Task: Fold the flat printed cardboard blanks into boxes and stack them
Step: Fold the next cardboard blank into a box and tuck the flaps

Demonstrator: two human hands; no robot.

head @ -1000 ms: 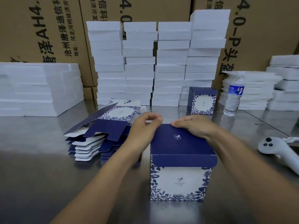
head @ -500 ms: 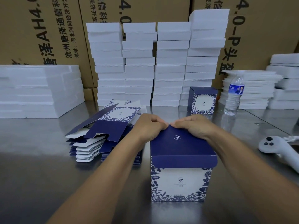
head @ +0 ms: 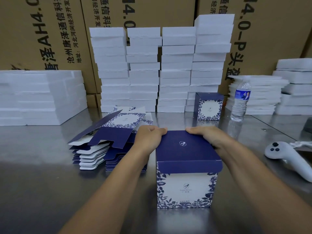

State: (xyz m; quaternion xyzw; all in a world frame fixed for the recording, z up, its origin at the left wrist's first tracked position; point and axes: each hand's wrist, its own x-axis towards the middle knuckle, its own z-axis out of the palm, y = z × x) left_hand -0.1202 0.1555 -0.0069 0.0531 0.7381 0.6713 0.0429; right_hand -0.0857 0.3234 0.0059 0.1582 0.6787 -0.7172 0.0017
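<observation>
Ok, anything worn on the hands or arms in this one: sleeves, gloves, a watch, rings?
Nothing worn shows. The left hand and right hand are bare: no gloves, no rings visible. The left forearm and right forearm are uncovered down to the picture's edge, with no sleeve, watch, wristband or marking.

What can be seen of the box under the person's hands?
The box is printed cardboard, upright on the metal table. Its lid is plain navy with a small white emblem, closed, the front lip hanging over the near face. That face is white with a navy leaf border and a small logo. The left hand and right hand hold the lid's far corners, fingers curled over the far edge.
</observation>
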